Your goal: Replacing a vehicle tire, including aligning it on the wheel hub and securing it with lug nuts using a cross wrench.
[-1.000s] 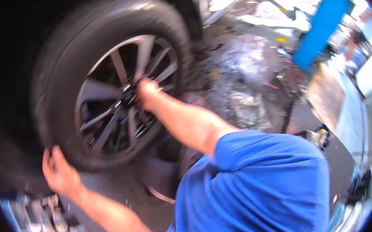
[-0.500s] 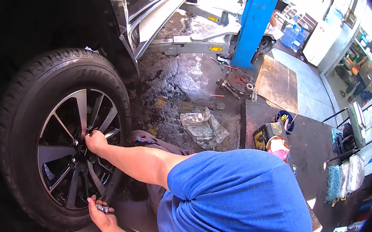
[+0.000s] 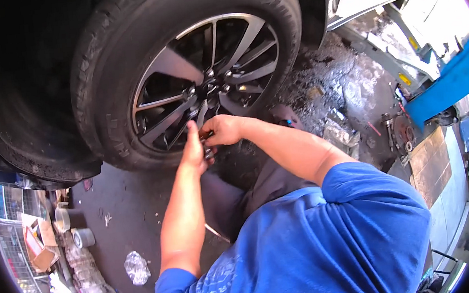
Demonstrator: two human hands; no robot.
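Where the left hand (image 3: 192,151) and the right hand (image 3: 225,129) overlap, left of the frame's centre, their fingers lie close together (whether either grip is clamped on something, I cannot tell). The alloy wheel (image 3: 210,86), ringed by its tyre (image 3: 106,96), occupies the upper middle; a blue lift post (image 3: 448,82) shows at right.
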